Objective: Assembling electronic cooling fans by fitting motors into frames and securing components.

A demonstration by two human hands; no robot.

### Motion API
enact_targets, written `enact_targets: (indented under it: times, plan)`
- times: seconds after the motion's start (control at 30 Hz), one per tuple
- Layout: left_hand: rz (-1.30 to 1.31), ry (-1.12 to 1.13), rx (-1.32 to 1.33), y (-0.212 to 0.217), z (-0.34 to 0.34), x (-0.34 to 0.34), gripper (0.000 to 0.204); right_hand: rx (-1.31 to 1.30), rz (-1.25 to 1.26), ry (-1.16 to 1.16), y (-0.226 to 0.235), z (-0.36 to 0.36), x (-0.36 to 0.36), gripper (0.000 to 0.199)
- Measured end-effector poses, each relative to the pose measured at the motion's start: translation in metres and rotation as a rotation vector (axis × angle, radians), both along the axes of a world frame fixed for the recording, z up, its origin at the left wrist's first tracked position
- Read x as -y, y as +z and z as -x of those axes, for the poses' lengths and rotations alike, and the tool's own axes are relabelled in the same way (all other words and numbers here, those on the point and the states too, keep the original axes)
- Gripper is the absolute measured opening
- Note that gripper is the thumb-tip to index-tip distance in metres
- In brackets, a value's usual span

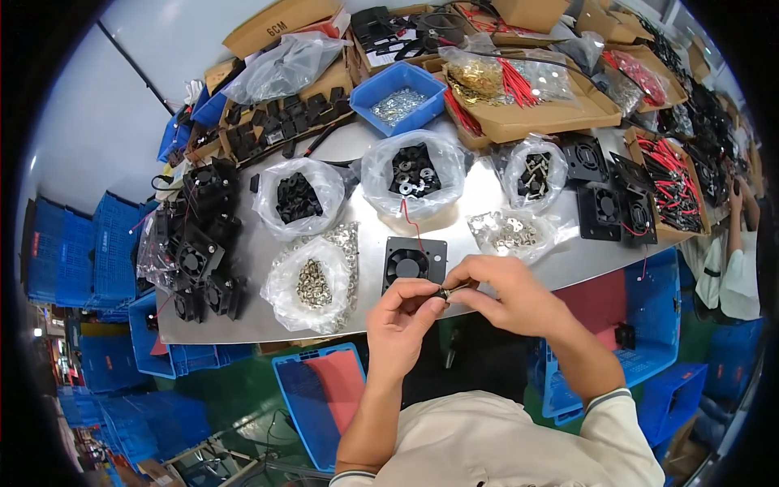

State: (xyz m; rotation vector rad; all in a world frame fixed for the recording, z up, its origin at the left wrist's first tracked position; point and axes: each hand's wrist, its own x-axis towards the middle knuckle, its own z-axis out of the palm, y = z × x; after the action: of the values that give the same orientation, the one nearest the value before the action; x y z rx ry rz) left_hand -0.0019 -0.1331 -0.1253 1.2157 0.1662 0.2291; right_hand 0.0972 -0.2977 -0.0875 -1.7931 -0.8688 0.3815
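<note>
My left hand (396, 323) is closed in a pinch on a small black part (441, 293) at the table's front edge. Close against it, my right hand (515, 294) pinches a small, thin metal piece (461, 286), its tip meeting the black part. The exact kind of either piece is too small to make out. Just beyond my fingers lies a black plate with a round fan (406, 264), partly covered by my left hand, a red wire (411, 215) running up from it. Right of the fan, a clear bag of flat metal pieces (511, 234) lies open.
Open plastic bags hold black parts (299, 199), black pieces with washers (414, 172), brass-tipped parts (534, 174) and metal nuts (312, 284). Fans pile up at left (195, 256); fan plates (602, 207) lie at right. A blue bin (389, 77) of small metal parts stands behind; blue crates (280, 381) stand below.
</note>
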Motion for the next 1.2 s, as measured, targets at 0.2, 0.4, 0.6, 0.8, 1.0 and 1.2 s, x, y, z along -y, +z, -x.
enact_targets:
  times: [0.2, 0.4, 0.6, 0.8, 1.0, 1.2]
  plan:
    - [0.167, 0.120, -0.012, -0.002, -0.002, -0.016, 0.020, 0.229, 0.103, 0.054, 0.022, -0.080, -0.043, 0.019]
    - [0.158, 0.082, 0.044, -0.009, 0.004, -0.027, 0.021, 0.534, 0.497, 0.055, -0.021, -0.128, -0.095, 0.020]
    - [0.147, 0.111, 0.016, -0.013, 0.019, -0.034, 0.020, 0.526, 0.527, 0.027, -0.026, -0.120, -0.104, 0.017]
    - [0.091, 0.096, -0.026, -0.019, 0.022, -0.038, 0.019, 0.735, 0.371, 0.040, 0.029, -0.082, -0.083, 0.020]
    - [0.035, 0.259, -0.223, -0.014, 0.045, -0.034, 0.019, 0.565, 0.342, 0.329, 0.102, -0.019, -0.052, 0.024]
    - [0.082, 0.120, -0.047, -0.012, 0.029, -0.032, 0.020, 0.492, 0.367, 0.418, 0.104, -0.035, -0.037, 0.022]
